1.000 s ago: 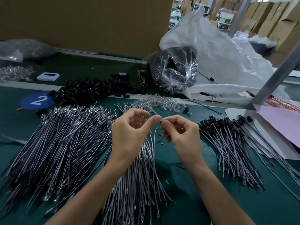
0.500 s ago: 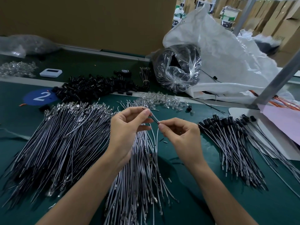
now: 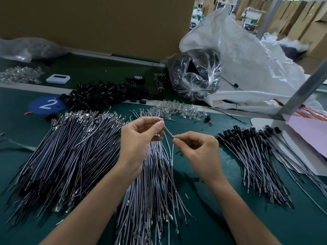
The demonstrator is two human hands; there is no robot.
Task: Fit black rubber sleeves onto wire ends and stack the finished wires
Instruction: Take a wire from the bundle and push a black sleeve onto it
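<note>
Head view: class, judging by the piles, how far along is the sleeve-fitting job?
Done: a sleeved-wire stack lies at right. In hand: left hand and right hand pinch one wire. To do: the big bare-wire pile, the centre pile, many loose black sleeves.

Both forearms reach forward, the left hand [image 3: 139, 137] pinching the upper end of a wire [image 3: 169, 136] and the right hand [image 3: 198, 151] pinching it just below, other fingers curled.
</note>
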